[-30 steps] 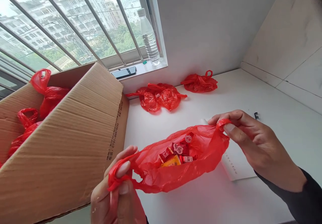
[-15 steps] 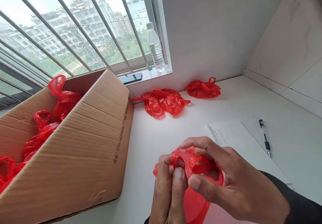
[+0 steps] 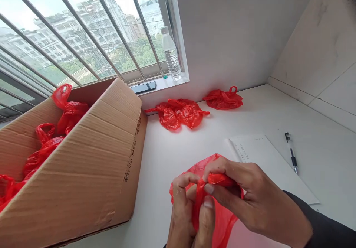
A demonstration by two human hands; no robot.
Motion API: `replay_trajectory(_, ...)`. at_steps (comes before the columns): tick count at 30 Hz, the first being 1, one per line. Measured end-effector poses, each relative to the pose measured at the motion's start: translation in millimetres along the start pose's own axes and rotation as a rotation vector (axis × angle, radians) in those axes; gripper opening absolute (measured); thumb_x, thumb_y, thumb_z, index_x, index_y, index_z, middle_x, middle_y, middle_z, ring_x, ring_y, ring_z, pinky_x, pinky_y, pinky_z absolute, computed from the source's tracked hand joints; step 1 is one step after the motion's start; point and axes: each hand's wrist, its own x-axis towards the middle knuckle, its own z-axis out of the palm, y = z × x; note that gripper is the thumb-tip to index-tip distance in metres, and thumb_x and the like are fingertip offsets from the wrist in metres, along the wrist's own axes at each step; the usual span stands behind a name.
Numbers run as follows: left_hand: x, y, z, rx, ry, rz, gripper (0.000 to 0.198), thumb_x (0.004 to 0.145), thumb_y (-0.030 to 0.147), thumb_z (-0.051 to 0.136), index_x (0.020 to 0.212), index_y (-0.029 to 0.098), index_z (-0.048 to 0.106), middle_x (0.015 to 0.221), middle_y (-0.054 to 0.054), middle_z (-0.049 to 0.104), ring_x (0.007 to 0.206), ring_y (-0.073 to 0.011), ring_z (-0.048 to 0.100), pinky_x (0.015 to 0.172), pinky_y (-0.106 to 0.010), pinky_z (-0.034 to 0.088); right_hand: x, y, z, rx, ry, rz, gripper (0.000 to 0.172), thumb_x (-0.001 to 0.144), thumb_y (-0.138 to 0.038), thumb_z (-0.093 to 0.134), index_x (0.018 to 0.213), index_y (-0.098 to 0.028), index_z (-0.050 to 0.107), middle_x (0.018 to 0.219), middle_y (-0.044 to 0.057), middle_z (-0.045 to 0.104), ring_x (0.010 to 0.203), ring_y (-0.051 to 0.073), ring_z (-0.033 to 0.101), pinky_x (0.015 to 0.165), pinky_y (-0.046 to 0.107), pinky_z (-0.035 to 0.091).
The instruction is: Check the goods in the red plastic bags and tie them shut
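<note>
A red plastic bag (image 3: 222,214) is held close to me over the white table, low in the middle of the view. My left hand (image 3: 186,211) is closed on a twisted strip of it, thumb pressed along the strip. From the right, my right hand (image 3: 241,192) pinches the bag between thumb and index finger, right beside the left fingertips. A folded red loop lies across the right hand's grip. The hands nearly meet where the plastic bunches together. What is inside the bag, if anything, I cannot make out.
At left stands a cardboard box (image 3: 91,162) with several red bags (image 3: 73,110) in it. More red bags (image 3: 182,112) lie by the wall. A notebook (image 3: 267,162) and pen (image 3: 291,153) are at right. A water bottle (image 3: 171,55) and phone (image 3: 144,87) occupy the sill.
My right hand has moved left and closed from spread fingers into a pinch on the bag. The left thumb has shifted down, and the strip between the hands now stands longer.
</note>
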Motion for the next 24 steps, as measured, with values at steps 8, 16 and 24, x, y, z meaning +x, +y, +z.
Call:
replay_trajectory(8,14,13,-11.0,0.054,-0.049,0.062,0.029,0.096,0.042,0.055,0.079,0.021,0.068,0.083,-0.005,0.063,0.083,-0.0187,0.057,0.082,-0.028,0.047,-2,-5,-14,-0.065,0.149,0.073,0.005,0.101,-0.034,0.052,0.100,-0.030,0.050,0.075,-0.006,0.052,0.058,0.011,0.045,0.054,0.023,0.041)
replay_trajectory(16,29,28,-33.9,-0.637,-0.028,0.010,0.042,0.099,0.052,0.034,0.084,0.022,0.059,0.071,-0.002,0.051,0.081,-0.0222,0.061,0.092,-0.048,0.053,-4,0,-24,0.030,0.352,0.087,0.015,0.105,-0.042,0.043,0.101,-0.031,0.053,0.071,-0.003,0.044,0.062,0.015,0.046,0.054,0.027,0.044)
replay_trajectory(24,22,37,-15.2,-0.515,-0.131,-0.105,0.031,0.087,0.048,0.051,0.086,0.021,0.066,0.070,-0.002,0.046,0.067,-0.0164,0.045,0.068,-0.029,0.047,-2,-9,-18,0.008,0.136,-0.034,0.008,0.102,-0.032,0.052,0.097,-0.031,0.059,0.092,-0.001,0.062,0.095,0.018,0.060,0.080,0.030,0.052)
